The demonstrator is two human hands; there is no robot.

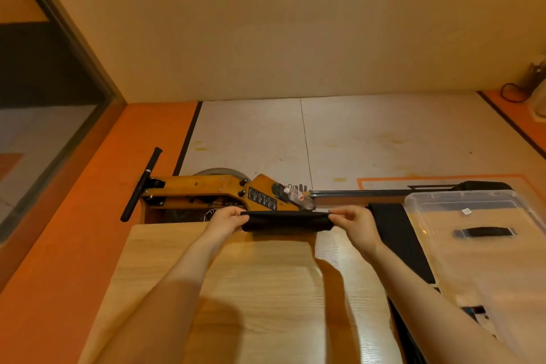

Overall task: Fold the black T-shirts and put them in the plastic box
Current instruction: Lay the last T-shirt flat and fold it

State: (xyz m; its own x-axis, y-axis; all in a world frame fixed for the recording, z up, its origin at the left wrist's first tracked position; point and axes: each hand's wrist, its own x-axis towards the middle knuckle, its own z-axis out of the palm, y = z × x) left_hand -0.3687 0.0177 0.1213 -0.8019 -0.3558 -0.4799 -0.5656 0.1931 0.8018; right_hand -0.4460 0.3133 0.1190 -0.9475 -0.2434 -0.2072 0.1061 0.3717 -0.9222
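Note:
A black T-shirt (285, 221) is stretched flat and edge-on between my two hands, held in the air above the far edge of the light wooden table (254, 289). My left hand (226, 220) pinches its left end and my right hand (353, 223) pinches its right end. A clear plastic box (472, 233) stands to the right of the table, with its lid and black handle showing. Another black cloth (397, 239) lies between the table and the box.
A wooden rowing machine (212, 195) with a black handle bar and a long rail stands on the floor beyond the table. A clear water bottle (298, 196) rests on it. Orange and white flooring surrounds it, and a wall is behind.

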